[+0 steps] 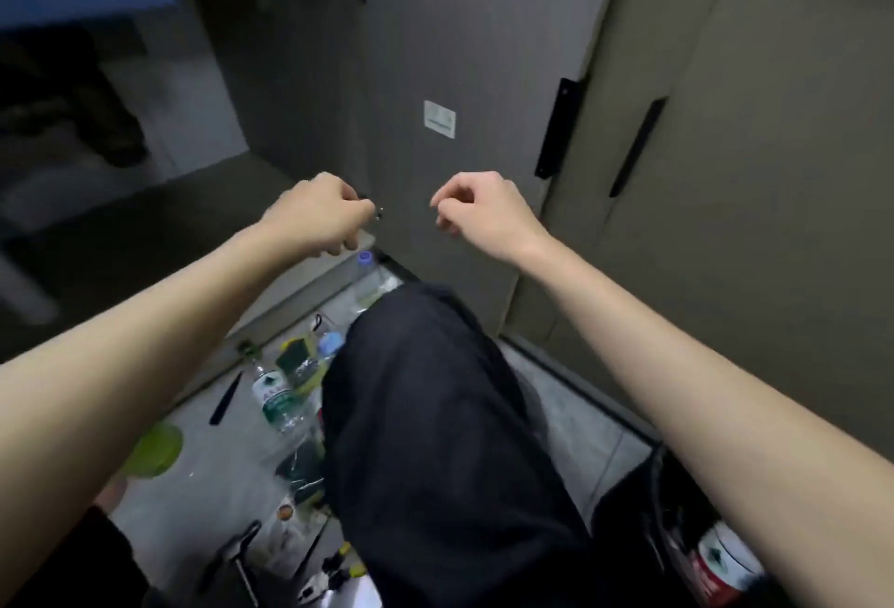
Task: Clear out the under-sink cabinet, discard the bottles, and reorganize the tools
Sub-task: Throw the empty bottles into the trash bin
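Bottles lie scattered on the grey floor (217, 477) at about 7 o'clock from the raised hands, left of the person's dark-trousered knee (435, 414); one clear bottle (275, 402) with a green-and-white label lies on its side, a blue-capped one (331, 344) just past it, and another cap (366, 258) shows near the cabinet's foot at 12 o'clock of the knee; a green lid (157, 450) rests at 9 o'clock of the labelled bottle, a thin black tool (225, 399) between them and the cabinet base; more tools (338, 564), blurred, lie at 6 o'clock by the knee, too dim to name; a red-labelled bottle (721, 564) sits in a dark bag (624, 510) at 4 o'clock. Left hand (321, 215) is curled, fingertips pinching a small dark metal piece (379, 213) at the edge of the open grey door (435, 51); what the piece is I cannot tell. Right hand (476, 208) is loosely curled, thumb near forefinger, grasping nothing visible, well apart from the left and in front of the door. A white sticker (439, 119) sits on the door at 12 o'clock of the hands; black handles (556, 128) run down the neighbouring doors at 2 o'clock.
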